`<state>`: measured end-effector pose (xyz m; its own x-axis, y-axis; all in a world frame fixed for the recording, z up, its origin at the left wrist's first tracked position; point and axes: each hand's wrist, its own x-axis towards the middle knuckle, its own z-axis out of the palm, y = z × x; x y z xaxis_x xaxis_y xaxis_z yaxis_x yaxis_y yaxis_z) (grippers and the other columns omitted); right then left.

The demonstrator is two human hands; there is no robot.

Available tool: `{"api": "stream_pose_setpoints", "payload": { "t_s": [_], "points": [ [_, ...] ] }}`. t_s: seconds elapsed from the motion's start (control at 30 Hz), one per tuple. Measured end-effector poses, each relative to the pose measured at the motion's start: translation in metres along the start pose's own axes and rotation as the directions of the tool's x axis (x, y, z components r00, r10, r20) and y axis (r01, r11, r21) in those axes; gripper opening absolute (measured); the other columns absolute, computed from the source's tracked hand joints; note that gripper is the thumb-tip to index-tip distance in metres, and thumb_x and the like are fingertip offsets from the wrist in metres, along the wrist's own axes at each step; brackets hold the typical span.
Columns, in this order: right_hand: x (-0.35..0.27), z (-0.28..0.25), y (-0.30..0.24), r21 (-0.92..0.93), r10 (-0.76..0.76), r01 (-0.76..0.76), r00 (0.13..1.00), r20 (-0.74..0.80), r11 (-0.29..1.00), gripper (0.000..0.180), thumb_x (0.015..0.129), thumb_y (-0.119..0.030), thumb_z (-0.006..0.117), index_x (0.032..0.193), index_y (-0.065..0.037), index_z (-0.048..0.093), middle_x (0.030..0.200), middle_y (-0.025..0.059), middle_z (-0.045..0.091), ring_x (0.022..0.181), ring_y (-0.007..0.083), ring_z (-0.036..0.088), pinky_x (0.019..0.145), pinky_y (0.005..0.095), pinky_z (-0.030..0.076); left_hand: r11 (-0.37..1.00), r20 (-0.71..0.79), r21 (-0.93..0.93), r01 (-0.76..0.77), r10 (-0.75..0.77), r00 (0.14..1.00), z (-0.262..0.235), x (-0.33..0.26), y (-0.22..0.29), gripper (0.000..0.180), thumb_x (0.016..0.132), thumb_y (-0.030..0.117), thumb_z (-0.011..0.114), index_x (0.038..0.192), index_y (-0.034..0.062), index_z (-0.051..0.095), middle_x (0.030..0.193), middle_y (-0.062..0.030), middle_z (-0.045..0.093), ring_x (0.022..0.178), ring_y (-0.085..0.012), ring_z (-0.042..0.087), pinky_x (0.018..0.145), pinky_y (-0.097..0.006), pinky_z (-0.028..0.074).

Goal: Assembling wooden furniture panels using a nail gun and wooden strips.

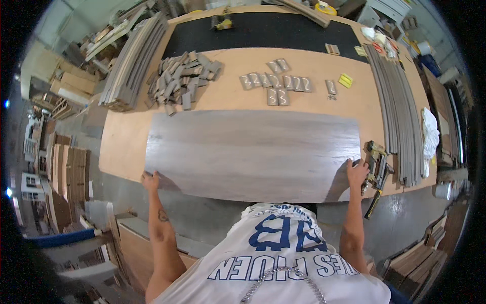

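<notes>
A wide grey wood-grain panel (253, 152) lies flat across the near part of the worktable, its front edge reaching past the table's edge. My left hand (151, 180) grips the panel's near left corner, fingers closed around the edge. At the near right corner, my right hand (357, 172) holds the opposite edge the same way. Just beside that hand lies a nail gun (375, 164). Beyond the panel, several small grey blocks (273, 81) bear white squiggles that look like glue.
A heap of small wood blocks (185, 78) sits at the back left, near stacked long strips (134, 61). More long grey strips (400, 116) line the right side, with a white cloth (430, 133) beside them. A black mat (273, 33) and another power tool (221, 21) are farther back.
</notes>
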<state>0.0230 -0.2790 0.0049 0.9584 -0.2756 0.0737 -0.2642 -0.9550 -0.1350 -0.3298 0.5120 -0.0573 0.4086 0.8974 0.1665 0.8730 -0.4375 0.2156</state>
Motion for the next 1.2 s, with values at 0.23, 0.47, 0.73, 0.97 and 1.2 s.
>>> {"api": "stream_pose_setpoints", "payload": {
  "t_s": [0.23,0.47,0.73,0.97,1.2],
  "points": [
    [-0.019,0.018,-0.008,0.047,-0.008,0.020,0.972,-0.236,0.999,0.053,0.088,-0.033,0.057,0.122,0.006,0.051,0.125,0.0266,0.049,0.108,0.0445,0.048,0.091,0.0550,0.042,0.998,0.050,0.062,0.022,-0.025,0.998,0.011,0.001,0.009,0.074,0.079,0.039,0.072,0.132,-0.0070,0.047,0.129,-0.0290,0.051,0.120,-0.0427,0.048,0.102,-0.047,0.040],
    [-0.019,0.000,-0.001,0.091,-0.040,0.064,0.970,-0.240,0.994,0.041,0.080,-0.027,0.063,0.105,0.004,0.054,0.109,0.0233,0.052,0.098,0.0432,0.049,0.087,0.0518,0.041,0.995,0.148,0.087,-0.045,0.032,0.988,0.019,0.009,0.008,0.072,0.086,0.044,0.064,0.134,-0.0060,0.044,0.133,-0.0276,0.049,0.125,-0.0418,0.045,0.107,-0.046,0.035],
    [-0.019,-0.009,0.006,0.161,-0.043,0.072,0.983,-0.178,0.984,0.043,0.081,-0.026,0.063,0.111,0.004,0.055,0.113,0.0251,0.054,0.106,0.0424,0.051,0.092,0.0497,0.042,0.960,0.298,0.275,-0.052,-0.034,0.954,0.008,-0.056,0.115,0.067,0.097,0.046,0.042,0.137,-0.0072,0.038,0.142,-0.0277,0.038,0.130,-0.0453,0.037,0.101,-0.058,0.034],
    [0.038,-0.065,0.070,0.554,0.258,-0.037,0.910,-0.325,0.831,0.027,0.086,-0.020,0.058,0.105,-0.001,0.060,0.103,0.0220,0.061,0.099,0.0418,0.057,0.088,0.0464,0.046,0.983,0.115,0.125,-0.133,0.119,0.986,0.008,-0.174,0.216,0.062,0.100,0.043,0.031,0.146,0.0017,0.028,0.151,-0.0276,0.023,0.136,-0.0458,0.029,0.103,-0.064,0.027],
    [0.105,-0.077,0.220,-0.038,0.115,-0.141,0.914,-0.388,0.989,0.033,0.078,-0.014,0.066,0.107,-0.002,0.059,0.110,0.0156,0.055,0.105,0.0337,0.051,0.087,0.0457,0.041,0.911,0.134,0.119,-0.396,0.380,0.915,0.019,-0.224,0.257,0.060,0.099,0.038,0.035,0.145,0.0000,0.031,0.147,-0.0301,0.030,0.138,-0.0431,0.028,0.105,-0.060,0.029]
  ]
}}
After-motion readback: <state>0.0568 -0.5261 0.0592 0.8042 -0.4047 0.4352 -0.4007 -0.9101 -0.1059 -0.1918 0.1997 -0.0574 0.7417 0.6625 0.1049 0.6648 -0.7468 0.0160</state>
